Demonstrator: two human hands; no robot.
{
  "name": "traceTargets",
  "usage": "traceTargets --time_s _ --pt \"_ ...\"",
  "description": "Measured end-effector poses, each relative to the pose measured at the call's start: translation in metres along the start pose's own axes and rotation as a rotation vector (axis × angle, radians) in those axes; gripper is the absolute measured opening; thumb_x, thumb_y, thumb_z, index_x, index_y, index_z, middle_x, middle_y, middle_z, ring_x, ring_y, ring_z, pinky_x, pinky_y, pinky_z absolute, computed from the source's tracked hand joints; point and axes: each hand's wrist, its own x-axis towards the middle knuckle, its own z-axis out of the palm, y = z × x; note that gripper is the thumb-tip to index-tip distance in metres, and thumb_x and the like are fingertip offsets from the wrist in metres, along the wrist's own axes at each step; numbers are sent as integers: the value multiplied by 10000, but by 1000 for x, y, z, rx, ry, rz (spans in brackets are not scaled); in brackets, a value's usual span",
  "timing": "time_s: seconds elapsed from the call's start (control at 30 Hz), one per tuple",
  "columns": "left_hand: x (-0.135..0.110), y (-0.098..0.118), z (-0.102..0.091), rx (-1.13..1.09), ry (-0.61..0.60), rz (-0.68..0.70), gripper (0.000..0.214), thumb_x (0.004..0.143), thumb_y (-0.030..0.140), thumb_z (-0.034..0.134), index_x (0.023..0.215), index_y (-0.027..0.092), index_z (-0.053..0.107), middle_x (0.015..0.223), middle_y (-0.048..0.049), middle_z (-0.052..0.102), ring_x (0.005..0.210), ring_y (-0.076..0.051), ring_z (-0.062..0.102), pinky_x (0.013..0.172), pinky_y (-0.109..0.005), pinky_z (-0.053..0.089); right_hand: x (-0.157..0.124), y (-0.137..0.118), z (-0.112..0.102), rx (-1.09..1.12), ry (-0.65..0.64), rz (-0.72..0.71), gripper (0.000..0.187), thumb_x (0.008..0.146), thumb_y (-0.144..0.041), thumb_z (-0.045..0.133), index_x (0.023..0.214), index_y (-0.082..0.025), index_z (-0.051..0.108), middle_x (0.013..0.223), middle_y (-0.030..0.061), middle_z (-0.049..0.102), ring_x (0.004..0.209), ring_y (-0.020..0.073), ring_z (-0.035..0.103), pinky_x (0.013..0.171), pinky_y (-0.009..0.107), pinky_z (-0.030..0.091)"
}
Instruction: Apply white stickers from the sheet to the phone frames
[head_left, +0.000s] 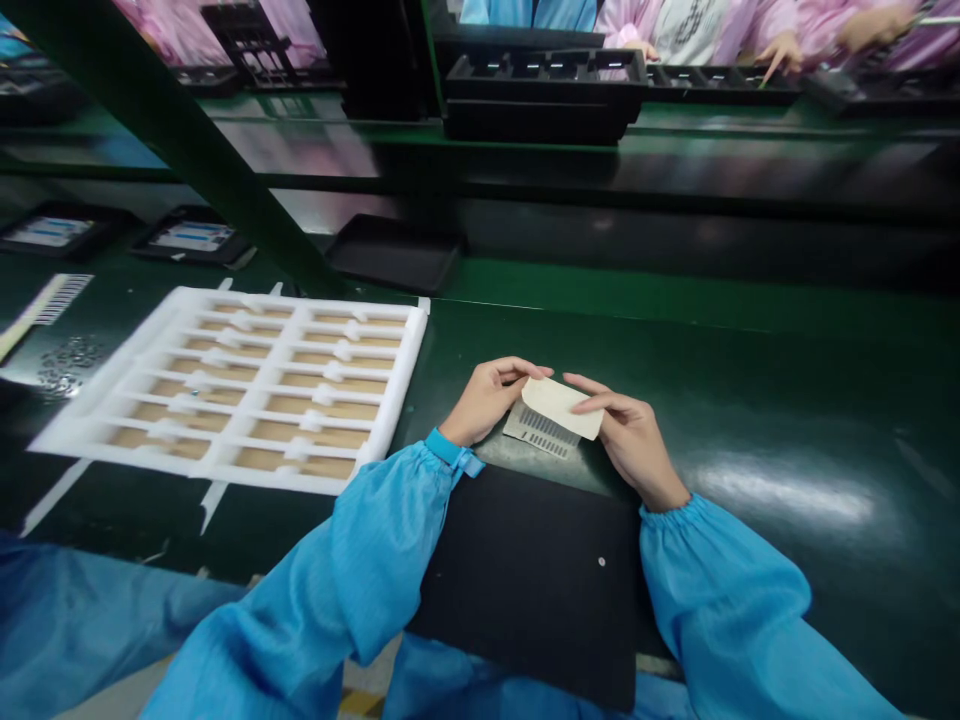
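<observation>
With our left hand [486, 402] and right hand [637, 445] we held a cream sheet [559, 405], bent over rows of dark strips [544, 441]. A black mat [536, 580] lay nearer us; leftward, a white divided frame [399, 388] lay on the tabletop [720, 400].

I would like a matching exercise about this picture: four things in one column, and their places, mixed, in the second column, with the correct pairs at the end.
Things
1. Cream sheet
2. White foam tray
3. Black board
4. Blue band

Places
A. Between the two forearms in the picture, with a small round pale piece on it
B. Around the left wrist
C. At the fingers of both the left hand and the right hand
D. On the green table, to the left of both hands

Pairs: 1-C, 2-D, 3-A, 4-B
</observation>
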Motion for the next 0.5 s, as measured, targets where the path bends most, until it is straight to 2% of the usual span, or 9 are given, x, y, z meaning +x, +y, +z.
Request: traceTargets --time_s 0.1,0.27,0.43,0.5 --pt "0 2 0 -30 -6 -30 280 747 364 780 908 147 707 1110 -119 723 912 -201 697 760 -288 535 1 1 0 -26 1 -29 179 831 -184 657 698 -264 745 1206 18 694 1123 223 637 932 356 488" --pt "-3 11 -2 -98 -56 -174 447 766 295 785 1176 189 641 1202 -125 685 953 -198 689 728 -248 538 3 1 -1 -79 80 -85 215 818 -149 608 641 -233 697 1130 21 724 1087 211 655 927 350 482" --pt "-6 17 0 -94 -110 -225 531 860 522 654 1283 215 561 1213 -142 672 937 -222 690 726 -297 555 2 -8 1 -157 94 -91 248 777 -130 528 569 -216 632 1072 26 740 1014 204 677 876 342 494" --pt "-7 17 2 -26 -142 -216 557 851 517 668 1301 211 549 1197 -135 675 947 -217 683 727 -277 543 1 -11 3 -212 72 -99 260 744 -116 478 546 -216 613 1055 25 742 998 204 679 845 338 497"
